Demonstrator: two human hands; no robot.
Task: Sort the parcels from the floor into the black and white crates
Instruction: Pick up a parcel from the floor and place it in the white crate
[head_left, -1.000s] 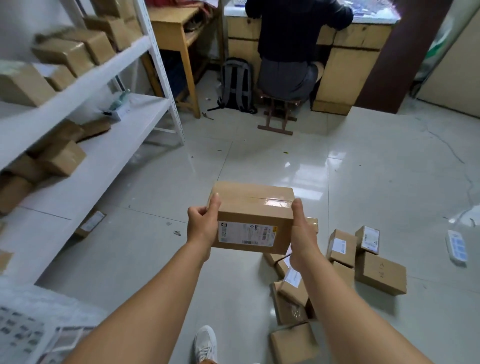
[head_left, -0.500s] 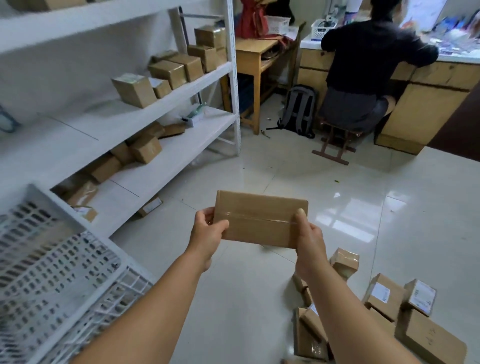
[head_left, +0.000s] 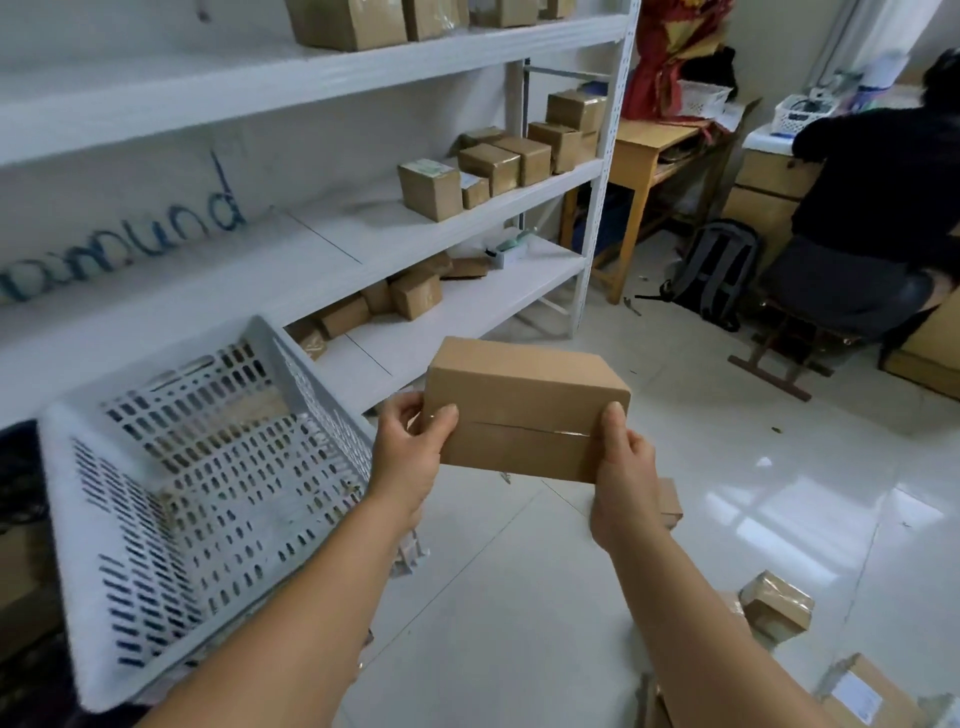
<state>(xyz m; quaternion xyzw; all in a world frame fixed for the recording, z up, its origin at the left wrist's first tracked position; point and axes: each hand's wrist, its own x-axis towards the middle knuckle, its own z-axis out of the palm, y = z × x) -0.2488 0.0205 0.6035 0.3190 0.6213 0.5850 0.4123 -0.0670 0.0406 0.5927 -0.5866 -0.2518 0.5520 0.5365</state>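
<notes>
A person's 2 hands hold a brown cardboard parcel (head_left: 524, 410) in the air, just right of a white crate (head_left: 208, 499). The left hand (head_left: 410, 457) and right hand (head_left: 623, 483) each grip 1 end, thumbs on its near face, likely to steady it for dropping in. More parcels (head_left: 779, 608) lie on the floor (head_left: 519, 623), right of the crate.

Premises: small parcel-sorting room or storeroom. White shelving (head_left: 426, 218) along the left of frame holds taped cardboard boxes (head_left: 430, 188). More parcels (head_left: 776, 605) lie on the tiled floor, lower right. A person (head_left: 878, 197) sits at a desk, upper right.
</notes>
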